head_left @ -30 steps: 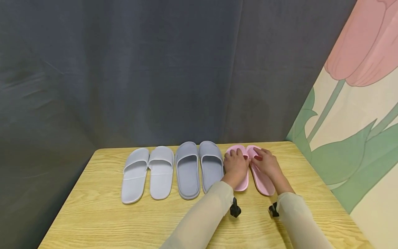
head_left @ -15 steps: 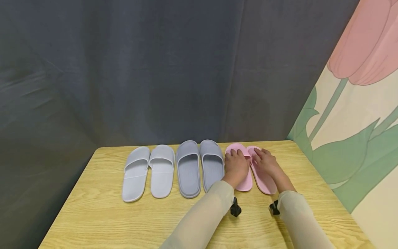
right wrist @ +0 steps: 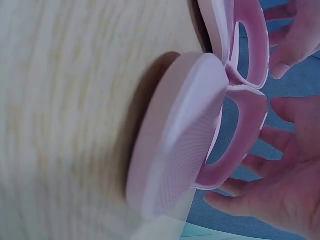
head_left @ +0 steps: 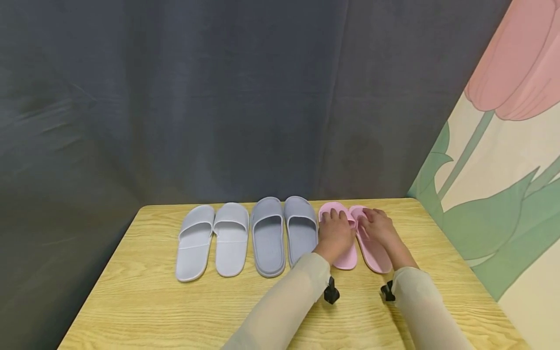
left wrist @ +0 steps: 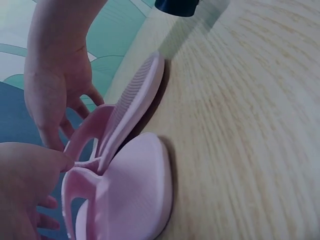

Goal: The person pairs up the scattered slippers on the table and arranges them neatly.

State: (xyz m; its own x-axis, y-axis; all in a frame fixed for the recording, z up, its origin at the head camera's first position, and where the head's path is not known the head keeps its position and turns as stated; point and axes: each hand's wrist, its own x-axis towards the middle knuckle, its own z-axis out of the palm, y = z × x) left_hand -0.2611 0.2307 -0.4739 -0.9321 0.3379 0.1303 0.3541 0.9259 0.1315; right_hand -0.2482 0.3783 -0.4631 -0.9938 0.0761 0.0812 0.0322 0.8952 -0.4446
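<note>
Two pink slippers lie side by side at the table's right, heels toward me. Over the strap of the left pink slipper (head_left: 347,260) rests my left hand (head_left: 336,237), fingers extended. My right hand (head_left: 379,228) hovers at the strap of the right pink slipper (head_left: 376,255), whose heel angles outward. In the right wrist view, the right hand (right wrist: 280,180) has loosely spread fingers beside the strap, not wrapped round it. In the left wrist view, the left thumb (left wrist: 52,159) points to where the straps meet; contact is hard to tell.
A grey pair (head_left: 269,245) stands left of the pink one, and a white pair (head_left: 232,250) farther left, all on the wooden table (head_left: 175,311). Behind hangs a dark curtain (head_left: 236,97). A tulip-painted wall (head_left: 485,218) borders the right side.
The left pink slipper has shifted slightly right, narrowing the gap between the pink heels. My right fingers have eased back from the right slipper's strap. The head view has turned slightly left.
</note>
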